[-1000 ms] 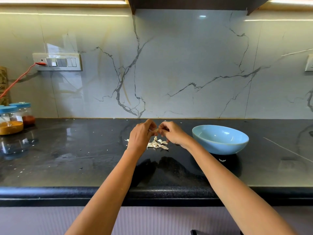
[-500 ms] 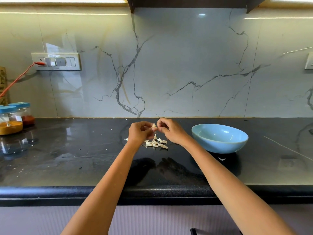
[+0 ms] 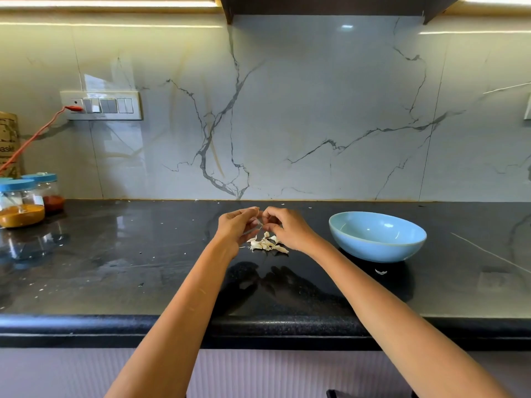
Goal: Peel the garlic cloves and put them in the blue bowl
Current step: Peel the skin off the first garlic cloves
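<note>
Both hands have stayed together above the counter [image 3: 120, 271]. Left hand [image 3: 234, 225] and right hand [image 3: 284, 226] pinch one garlic clove [image 3: 260, 222] (tiny, hard to see) over the garlic pile [image 3: 265, 244]. Blue bowl [image 3: 377, 236] sits right.

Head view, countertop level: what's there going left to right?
Blue-lidded clear jar of yellow powder → blue-lidded jar of red powder → left hand → right hand → light blue ceramic bowl, all along the black stone counter.
</note>
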